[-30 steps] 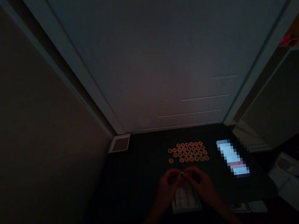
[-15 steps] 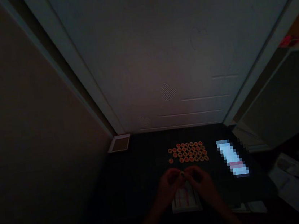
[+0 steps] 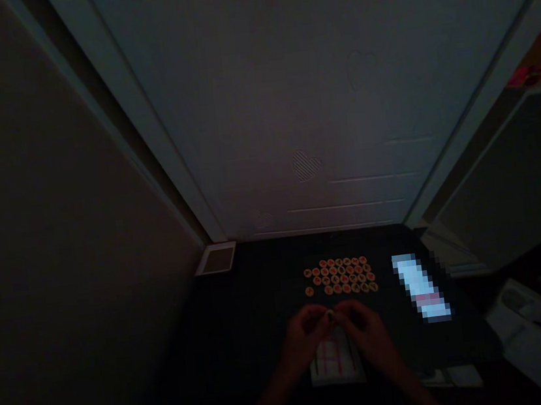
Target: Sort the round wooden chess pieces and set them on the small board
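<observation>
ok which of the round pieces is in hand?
The pale piece pinched between the left hand and right hand, just this side of the grid. All the others lie in rows on the dark table.

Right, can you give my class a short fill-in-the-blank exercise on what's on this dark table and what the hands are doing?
1. The left hand and right hand pinch one small round piece between their ____.
2. Under the hands lies a white sheet marked with ____ lines.
3. The glowing screen lies to the ____ of the rows of orange pieces.
4. The square white tray sits at the far ____ corner of the dark table.
Missing words: fingertips; red; right; left.
</observation>
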A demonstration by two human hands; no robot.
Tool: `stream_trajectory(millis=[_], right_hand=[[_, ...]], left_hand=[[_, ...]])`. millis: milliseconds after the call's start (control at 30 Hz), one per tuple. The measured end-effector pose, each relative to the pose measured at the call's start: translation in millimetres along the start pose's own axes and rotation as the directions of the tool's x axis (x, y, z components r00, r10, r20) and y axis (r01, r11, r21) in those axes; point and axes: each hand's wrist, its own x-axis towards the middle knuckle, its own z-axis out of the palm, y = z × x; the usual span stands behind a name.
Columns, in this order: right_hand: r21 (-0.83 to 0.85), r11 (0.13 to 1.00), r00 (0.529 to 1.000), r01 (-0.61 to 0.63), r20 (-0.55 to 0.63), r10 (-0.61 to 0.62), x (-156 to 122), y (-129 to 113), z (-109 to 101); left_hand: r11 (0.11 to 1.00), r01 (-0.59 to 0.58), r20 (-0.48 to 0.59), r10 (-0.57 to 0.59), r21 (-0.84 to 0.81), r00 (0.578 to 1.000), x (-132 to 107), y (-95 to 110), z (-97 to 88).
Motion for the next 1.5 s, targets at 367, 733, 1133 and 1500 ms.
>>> stream_trajectory(millis=[367,733,1133,1500], right_hand=[[0.001,1.0,1.0,0.022,-0.017,-0.022,-0.9,-1.0,3.9],[-0.167,0.954,0.969,0.248,0.052,-0.243,-10.1,-3.3,2.2],[-0.159,0.958,0.971,0.238,0.059,-0.232,-10.2,1.9,1.3],[-0.133,0.985,0.994,0.106,-0.004,-0.107,-8.8,1.8,2.6]], left_hand=[[1.0,-0.024,0.027,0.025,-0.017,0.999,-3.1,3.0,1.8],[0.995,-0.062,-0.015,0.063,0.075,0.998,-0.4,-3.0,-3.7],[0.999,-0.03,0.066,0.028,0.02,0.997,-1.3,-3.3,-5.9],[0.999,-0.034,0.097,0.035,-0.014,0.995,-2.7,-7.2,-2.8]])
